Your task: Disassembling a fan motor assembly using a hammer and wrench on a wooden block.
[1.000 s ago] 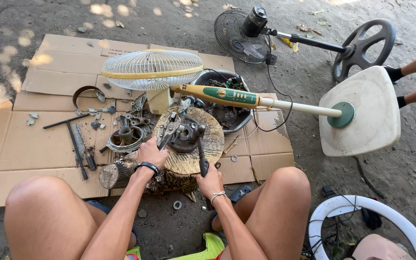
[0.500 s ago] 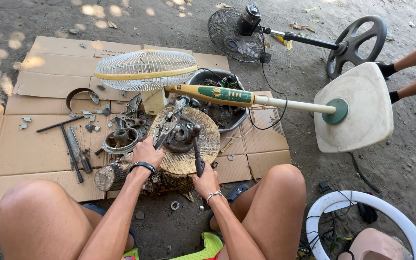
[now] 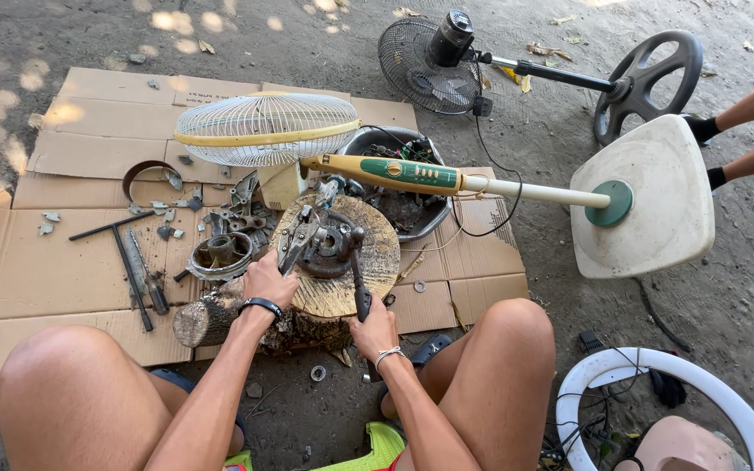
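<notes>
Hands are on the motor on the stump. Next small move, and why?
Probably lever the screwdriver a little further. The right hand grips its handle with the tip at the motor part, while the left hand steadies the metal piece beside it on the log stump. Both look set for prying.

Stump top (image 3: 375, 262): bare wood lay free at 3 o'clock of the motor part (image 3: 329, 249); the left hand (image 3: 268, 281) closed off 8 o'clock, the right hand (image 3: 375, 330) with its dark tool (image 3: 358, 279) closed off 5 o'clock.
12 o'clock: blocked by the pale fan cage (image 3: 265, 128) and its green-and-cream pole (image 3: 447, 179) lying across.
1 o'clock: metal basin (image 3: 425, 222) full of parts and wires.
9 o'clock: crowded by a round metal housing (image 3: 218, 253), scraps and long hand tools (image 3: 133, 270).
10 o'clock, farther out: open cardboard (image 3: 89, 131).
4 o'clock: cardboard flap (image 3: 473, 275) free but for a small washer (image 3: 418, 286).
6 o'clock: hemmed by both knees.
</notes>
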